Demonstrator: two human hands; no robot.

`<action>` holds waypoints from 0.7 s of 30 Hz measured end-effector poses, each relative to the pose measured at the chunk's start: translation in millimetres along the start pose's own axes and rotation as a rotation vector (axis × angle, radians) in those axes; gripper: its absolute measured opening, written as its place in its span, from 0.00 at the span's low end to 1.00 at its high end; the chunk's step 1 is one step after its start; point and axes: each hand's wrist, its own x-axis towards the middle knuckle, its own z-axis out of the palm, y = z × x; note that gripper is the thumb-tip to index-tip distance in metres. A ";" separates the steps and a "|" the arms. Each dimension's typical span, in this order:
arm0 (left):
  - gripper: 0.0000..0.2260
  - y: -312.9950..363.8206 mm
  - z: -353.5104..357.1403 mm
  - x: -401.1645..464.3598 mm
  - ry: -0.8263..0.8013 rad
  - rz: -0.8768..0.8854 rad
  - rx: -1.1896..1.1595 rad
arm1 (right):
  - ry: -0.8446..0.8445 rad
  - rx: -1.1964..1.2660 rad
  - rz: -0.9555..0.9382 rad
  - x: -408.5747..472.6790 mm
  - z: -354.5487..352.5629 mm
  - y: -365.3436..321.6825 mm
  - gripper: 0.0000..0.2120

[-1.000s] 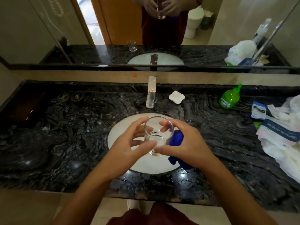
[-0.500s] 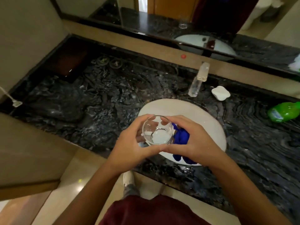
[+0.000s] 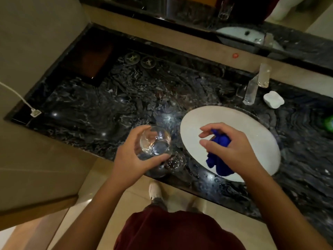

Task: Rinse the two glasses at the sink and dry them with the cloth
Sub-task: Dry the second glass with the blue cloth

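Glass (image 3: 155,143) clamped in my left hand (image 3: 138,159) fingers could knock the second glass (image 3: 175,161) just below; right hand (image 3: 228,150) grips the cloth (image 3: 219,154).

The light is dim and warm where I stand, coming from above: small white glints sit on the wet black counter (image 3: 126,98), and the basin (image 3: 252,127) is the brightest patch. My left hand (image 3: 133,157) and right hand (image 3: 232,150) are soft with motion blur, and the glass (image 3: 155,143) smears into a pale ghost beside a second glass (image 3: 175,161). The wide lens bends the counter's edge and tilts the whole view. The mirror (image 3: 234,13) at the top is murky, the green bottle (image 3: 328,123) a blur.
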 end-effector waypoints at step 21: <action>0.41 -104.7 5.9 10.8 -0.010 -0.181 0.300 | 0.264 0.071 0.257 -37.5 -3.0 62.5 0.07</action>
